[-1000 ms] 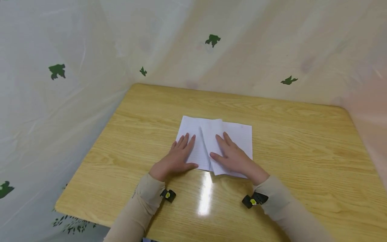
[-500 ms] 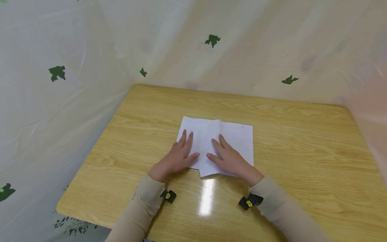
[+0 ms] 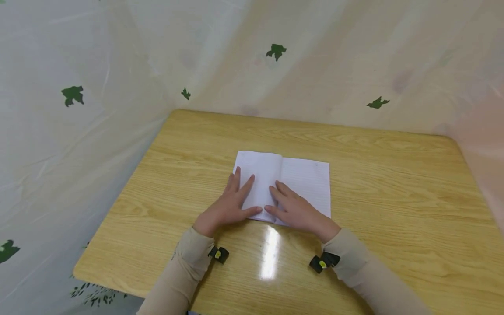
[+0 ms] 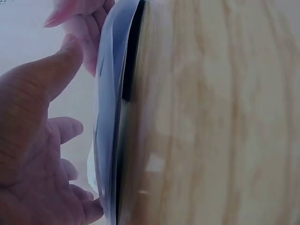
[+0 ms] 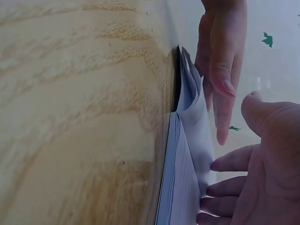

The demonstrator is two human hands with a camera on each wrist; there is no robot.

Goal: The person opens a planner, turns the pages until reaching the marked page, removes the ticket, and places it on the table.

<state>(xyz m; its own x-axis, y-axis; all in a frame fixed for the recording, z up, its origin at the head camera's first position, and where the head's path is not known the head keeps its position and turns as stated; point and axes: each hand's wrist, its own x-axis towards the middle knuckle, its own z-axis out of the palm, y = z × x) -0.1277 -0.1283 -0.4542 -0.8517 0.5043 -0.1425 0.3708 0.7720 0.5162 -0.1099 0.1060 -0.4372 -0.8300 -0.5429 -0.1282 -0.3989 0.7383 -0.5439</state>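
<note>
An open notebook [image 3: 303, 179] with white lined pages lies flat on the wooden table. On its left page my left hand [image 3: 230, 203] rests with fingers spread, the thumb near the bottom edge. My right hand [image 3: 297, 210] touches the page close to the centre fold, its fingers extended. The two thumbs nearly meet. In the right wrist view the right fingertips [image 5: 222, 187] touch the curved page beside the fold, and the page stack [image 5: 171, 173] shows edge-on. The left wrist view shows the left hand [image 4: 37, 154] against the pages [image 4: 105, 117], its fingertips on the paper.
The wooden table [image 3: 393, 188] extends around the notebook on all sides. A pale curtain [image 3: 220, 52] with green leaf-like shapes hangs behind and to the left. A small dark object edge [image 3: 193, 313] shows at the bottom of the head view.
A loose page has gone over from right to left and now lies on the left side. My right hand has slid left toward the fold; the left fingers have spread.
</note>
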